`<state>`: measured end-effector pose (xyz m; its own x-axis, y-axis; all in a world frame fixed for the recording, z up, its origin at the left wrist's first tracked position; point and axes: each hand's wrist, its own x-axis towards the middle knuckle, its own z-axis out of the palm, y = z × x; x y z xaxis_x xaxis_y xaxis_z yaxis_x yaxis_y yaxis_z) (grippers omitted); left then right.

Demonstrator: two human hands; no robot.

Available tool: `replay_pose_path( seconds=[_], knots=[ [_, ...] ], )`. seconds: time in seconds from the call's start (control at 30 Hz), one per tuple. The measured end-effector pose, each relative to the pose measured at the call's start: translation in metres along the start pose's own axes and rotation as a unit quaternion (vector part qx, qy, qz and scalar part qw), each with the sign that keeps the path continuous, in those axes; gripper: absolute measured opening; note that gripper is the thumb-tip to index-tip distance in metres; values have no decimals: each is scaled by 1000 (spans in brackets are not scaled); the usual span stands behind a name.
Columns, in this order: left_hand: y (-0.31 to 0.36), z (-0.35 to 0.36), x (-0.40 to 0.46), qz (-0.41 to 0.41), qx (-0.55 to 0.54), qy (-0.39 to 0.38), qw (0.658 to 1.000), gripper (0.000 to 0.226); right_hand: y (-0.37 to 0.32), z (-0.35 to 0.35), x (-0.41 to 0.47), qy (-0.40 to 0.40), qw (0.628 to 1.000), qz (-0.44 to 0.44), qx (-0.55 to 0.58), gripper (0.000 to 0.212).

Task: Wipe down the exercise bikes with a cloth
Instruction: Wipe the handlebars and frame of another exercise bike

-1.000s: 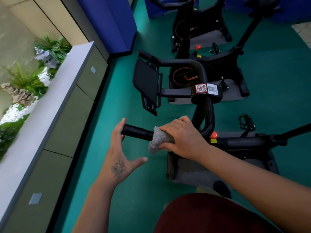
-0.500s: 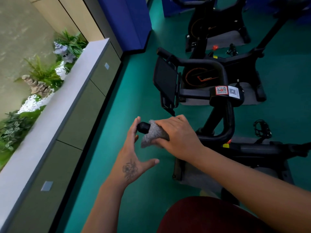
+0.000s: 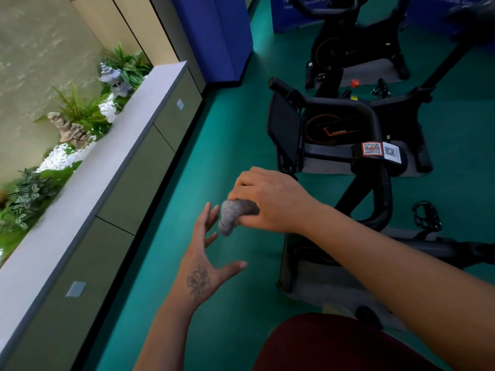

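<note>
Green floor strip [image 3: 214, 162] btwn low cabinets [image 3: 139, 167] & bikes lies open. To the right, nearest bike's handlebar loop [image 3: 385, 194] & tablet holder [image 3: 285, 132] block reach.

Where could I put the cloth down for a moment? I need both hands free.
The long pale ledge top is bare, bordered by the planter greenery and the green floor. That floor strip between cabinets and bikes is also open. It is crowded to the right: the nearest bike, its screen, mats and pedals.
</note>
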<state>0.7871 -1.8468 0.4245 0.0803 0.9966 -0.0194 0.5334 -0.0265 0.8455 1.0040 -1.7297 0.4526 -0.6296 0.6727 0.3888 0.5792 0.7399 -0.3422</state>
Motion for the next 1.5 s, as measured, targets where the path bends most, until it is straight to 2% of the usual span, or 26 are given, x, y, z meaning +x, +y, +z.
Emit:
replay_pose_path(
  seconds=[0.1,0.3,0.43,0.53,0.7,0.77,0.87,1.0,1.17,1.37,1.5],
  knots=[
    [-7,-6,-1,6,-8,17,1000,130,6,-5,-6,-9,1000,-4,13,43],
    [-6,-11,-2,3,-45,30,999,126,4,-10,1,-2,997,56,47,44],
    [-1,-9,-2,12,-71,36,997,117,-7,0,9,-11,999,26,35,38],
    [8,-10,-2,33,-93,47,994,104,-10,-4,7,-17,998,-10,58,36],
    [29,-17,0,40,-182,100,977,74,-16,-21,-1,42,976,60,206,48],
    [36,-18,4,41,-186,132,973,52,-19,-22,-3,29,963,93,251,52],
    [42,-20,10,43,-188,130,973,30,-21,-20,-5,10,949,115,294,54],
    [46,-23,10,53,-177,93,978,32,-31,-18,-5,30,935,114,334,59],
    [41,-30,6,53,-172,101,978,15,-51,-18,-7,42,912,132,386,61],
    [25,-59,-15,15,-214,166,962,31,-74,-7,-1,62,867,152,471,34],
    [2,-78,-32,-36,-238,181,954,27,-101,13,15,72,859,163,479,29]
  ],
)
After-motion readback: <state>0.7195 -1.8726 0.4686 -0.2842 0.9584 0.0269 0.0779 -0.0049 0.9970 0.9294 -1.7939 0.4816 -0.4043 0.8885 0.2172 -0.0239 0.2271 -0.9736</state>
